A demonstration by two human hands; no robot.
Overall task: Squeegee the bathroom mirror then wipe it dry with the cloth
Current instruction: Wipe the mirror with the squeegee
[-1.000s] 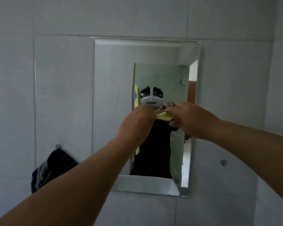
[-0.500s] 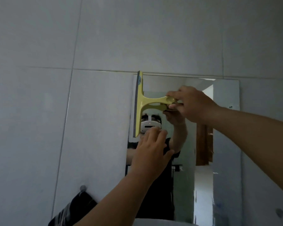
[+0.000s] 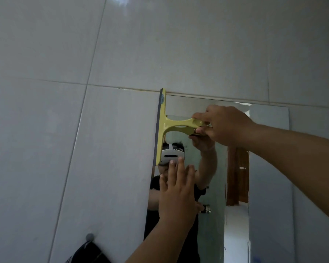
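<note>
Large pale grey wall tiles (image 3: pixel 122 44) fill most of the view, crossed by thin grout lines. Set into them is the mirror (image 3: pixel 270 168), whose top edge runs just under a horizontal grout line; its lower part and bottom edge are cut off by the frame. The glass reflects a person in a dark top wearing a white headset, a wooden door and a bright floor beyond. No writing or brand mark can be read anywhere, and no container shows. The yellow squeegee (image 3: pixel 164 128) stands with its blade upright against the mirror's left edge, its top reaching the mirror's upper corner, its handle pointing right across the glass. The right hand (image 3: pixel 224 126) reaches in from the right and grips the end of that handle, fingers (image 3: pixel 199 116) curled and pinching it, so the handle's tip is hidden inside the grasp. The left hand (image 3: pixel 177 194) rises from below, palm toward the glass, fingers spread and holding nothing; whether they touch the mirror cannot be told. At the bottom edge, a dark striped cloth (image 3: pixel 89 253) hangs from a small round grey wall hook (image 3: pixel 89 237) left of the mirror, mostly cut off by the frame.
</note>
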